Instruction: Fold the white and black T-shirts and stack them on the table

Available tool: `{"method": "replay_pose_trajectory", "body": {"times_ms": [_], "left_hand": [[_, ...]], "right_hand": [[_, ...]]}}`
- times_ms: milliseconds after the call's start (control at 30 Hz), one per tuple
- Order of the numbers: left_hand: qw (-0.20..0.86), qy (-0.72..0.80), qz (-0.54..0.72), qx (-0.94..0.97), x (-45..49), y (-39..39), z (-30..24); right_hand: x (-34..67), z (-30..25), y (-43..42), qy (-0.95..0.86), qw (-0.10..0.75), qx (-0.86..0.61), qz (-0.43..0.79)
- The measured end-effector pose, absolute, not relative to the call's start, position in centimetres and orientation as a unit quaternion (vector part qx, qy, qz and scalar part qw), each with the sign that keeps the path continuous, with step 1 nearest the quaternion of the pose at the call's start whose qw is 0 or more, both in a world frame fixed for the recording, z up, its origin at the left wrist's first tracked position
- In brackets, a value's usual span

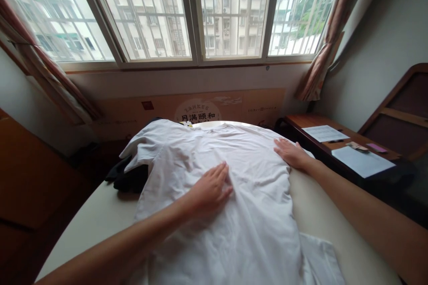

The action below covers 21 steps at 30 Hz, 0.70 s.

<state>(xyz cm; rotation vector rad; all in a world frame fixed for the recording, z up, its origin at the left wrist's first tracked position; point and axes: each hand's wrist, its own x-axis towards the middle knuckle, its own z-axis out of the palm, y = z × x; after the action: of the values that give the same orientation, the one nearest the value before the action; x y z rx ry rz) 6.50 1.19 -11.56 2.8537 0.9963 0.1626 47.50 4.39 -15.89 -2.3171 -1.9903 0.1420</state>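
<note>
A white T-shirt lies spread over the pale round table, its neckline at the far edge and its hem toward me. Wrinkles run across its chest and middle. My left hand rests flat on the middle of the shirt, fingers stretched out and pointing away to the right. On the right sleeve side, near the shirt's edge, my right hand lies palm down with its fingers extended. Neither hand grips the cloth.
Dark folded clothing lies under the left sleeve. White fabric sticks out at the lower right. A wooden side table at the right bears paper sheets and a pen. Behind stand a printed cardboard panel and barred windows.
</note>
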Motion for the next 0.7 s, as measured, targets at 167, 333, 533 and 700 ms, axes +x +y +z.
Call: {"method": "replay_pose_trajectory", "body": {"times_ms": [167,333,533,700], "left_hand": [[0.098,0.339,0.021,0.935,-1.8,-8.9,-10.7],[0.081,0.384,0.048,0.919,-11.9,-15.4,-11.1],[-0.009,0.435,0.083,0.897,-17.7,-20.4,-15.4],[-0.065,0.455,0.100,0.882,-15.4,-22.2,-14.5]], "right_hand": [[44.8,-14.3,2.8,-0.659,0.061,-0.749,0.016],[38.3,-13.3,-5.4,-0.800,0.115,-0.585,0.057],[34.2,-15.7,-17.4,-0.849,0.151,-0.501,0.077],[35.8,-17.0,-23.4,-0.796,0.274,-0.538,0.034]]}}
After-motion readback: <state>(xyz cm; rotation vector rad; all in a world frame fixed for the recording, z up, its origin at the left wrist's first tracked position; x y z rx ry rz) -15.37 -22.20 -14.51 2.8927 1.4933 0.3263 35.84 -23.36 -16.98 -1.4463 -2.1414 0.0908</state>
